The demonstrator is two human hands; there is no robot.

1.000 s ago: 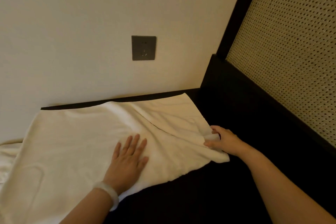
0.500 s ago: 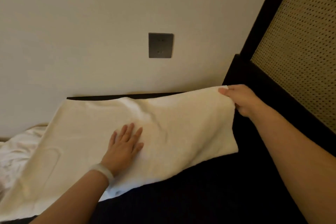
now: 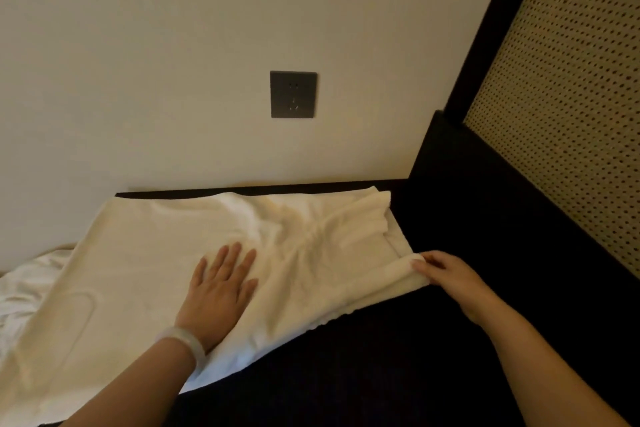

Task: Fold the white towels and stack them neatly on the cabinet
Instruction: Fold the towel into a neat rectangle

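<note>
Left hand (image 3: 221, 288) lies flat, fingers straight and a little spread, pressing on the middle of the white towel (image 3: 131, 274); a pale bracelet (image 3: 181, 340) sits on that wrist. Right hand (image 3: 446, 274) is at the towel's near right corner, fingertips curled on the rolled edge there, pinching it as far as the view shows; the thumb is hidden. Between the two hands the cloth is rucked into ridges; at the far right end a loose flap is bunched in soft pleats rather than lying flat.

The towel is spread across the dark cabinet top (image 3: 381, 385), its far edge close to the wall (image 3: 173, 62), its left part running out of view at the lower left; a crumpled white cloth (image 3: 24, 291), perhaps another towel, lies just beside it at the left edge. A dark socket plate (image 3: 293, 94) is set in the wall above; a woven panel (image 3: 571, 114) in a dark frame stands to the right.

The task looks to be at an early stage; this towel appears laid out for straightening, with at most a turn of cloth at its right end; the main folds are not yet made; no finished stack shows on the cabinet; the crumpled cloth probably waits its turn.
</note>
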